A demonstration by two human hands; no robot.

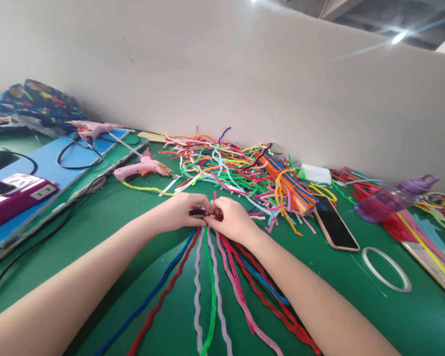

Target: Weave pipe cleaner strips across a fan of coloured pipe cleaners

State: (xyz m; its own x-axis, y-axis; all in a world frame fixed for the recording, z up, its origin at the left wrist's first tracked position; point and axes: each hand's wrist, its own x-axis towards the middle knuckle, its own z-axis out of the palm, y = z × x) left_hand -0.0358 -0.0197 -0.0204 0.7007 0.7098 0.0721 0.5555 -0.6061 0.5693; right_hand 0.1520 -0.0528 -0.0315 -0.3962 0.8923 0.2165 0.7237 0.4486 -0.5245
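Observation:
My left hand (pixel 181 210) and my right hand (pixel 232 217) meet at the middle of the green table (pixel 356 316), fingers pinched together on the gathered ends of a bundle of pipe cleaners (pixel 211 277). The strands are blue, red, white, green and pink. They fan out from my fingertips toward me across the table. A dark band shows around the gathered ends between my fingers. Behind my hands lies a big tangled pile of coloured pipe cleaners (pixel 241 165).
A pink glue gun (pixel 143 168) lies left of the pile, another (pixel 92 129) on a blue board (pixel 59 158) with cables. A purple power strip (pixel 15 195) sits far left. A phone (pixel 335 225), a tape ring (pixel 386 268) and a purple bottle (pixel 393 198) lie right.

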